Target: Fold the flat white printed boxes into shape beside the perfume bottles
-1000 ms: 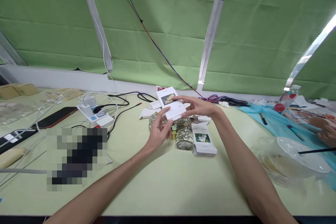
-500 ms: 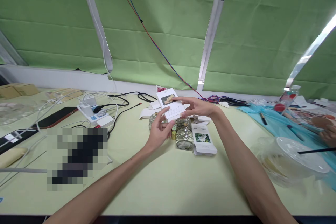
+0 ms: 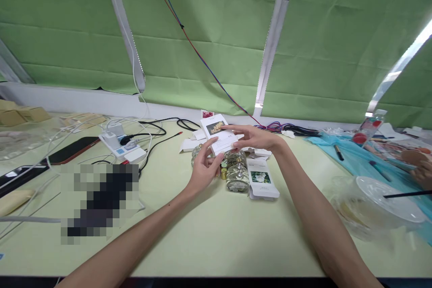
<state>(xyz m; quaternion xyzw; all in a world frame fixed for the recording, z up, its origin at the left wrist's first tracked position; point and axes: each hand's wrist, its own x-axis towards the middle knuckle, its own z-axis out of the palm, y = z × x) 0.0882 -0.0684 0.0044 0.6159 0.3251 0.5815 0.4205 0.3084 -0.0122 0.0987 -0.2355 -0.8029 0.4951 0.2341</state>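
A white carton (image 3: pixel 221 143) with a picture of yellow flowers is held tilted between both hands, above the middle of the table. My left hand (image 3: pixel 204 168) grips its lower left edge, fingers behind and thumb toward the near end. From the other side my right hand (image 3: pixel 253 137) has its fingers closed on the carton's right edge. Just below stand several clear glass bottles (image 3: pixel 237 181) in a row, with small gold caps (image 3: pixel 223 173) beside them. An opened white box with a white-flower picture (image 3: pixel 259 178) lies right of the bottles.
A power strip (image 3: pixel 123 146) with tangled cables and phones (image 3: pixel 74 150) occupies the left. At right are a lidded plastic bowl (image 3: pixel 388 198), a blue plastic sheet (image 3: pixel 357 162) and another person's hand (image 3: pixel 423 172). Green blinds (image 3: pixel 209 31) hang behind the table.
Both hands and the carton stay almost in place; the carton's far end has shifted very slightly left.
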